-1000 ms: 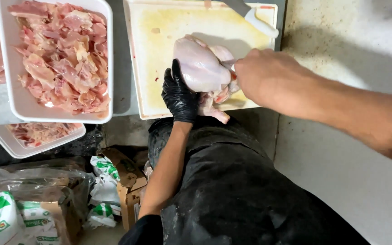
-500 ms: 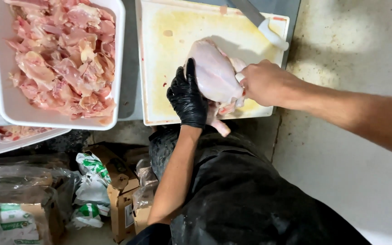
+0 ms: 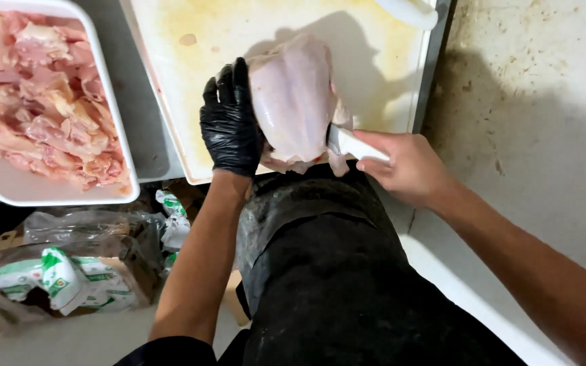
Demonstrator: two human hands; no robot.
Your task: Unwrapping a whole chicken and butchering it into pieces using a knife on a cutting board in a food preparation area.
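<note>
A whole raw chicken lies on a stained white cutting board at the counter's near edge. My left hand, in a black glove, presses flat against the chicken's left side. My right hand, bare, grips a white-handled knife whose blade runs into the chicken's lower right side and is mostly hidden by the meat.
A white tray of cut raw chicken pieces sits left of the board. A second white handle lies at the board's top right. Below the counter are plastic bags and cardboard boxes. A stained wall rises on the right.
The view has moved in closer. My right hand left the chicken's right side and now holds a knife, its blade in the bird's lower edge. My left hand stays on the chicken.
</note>
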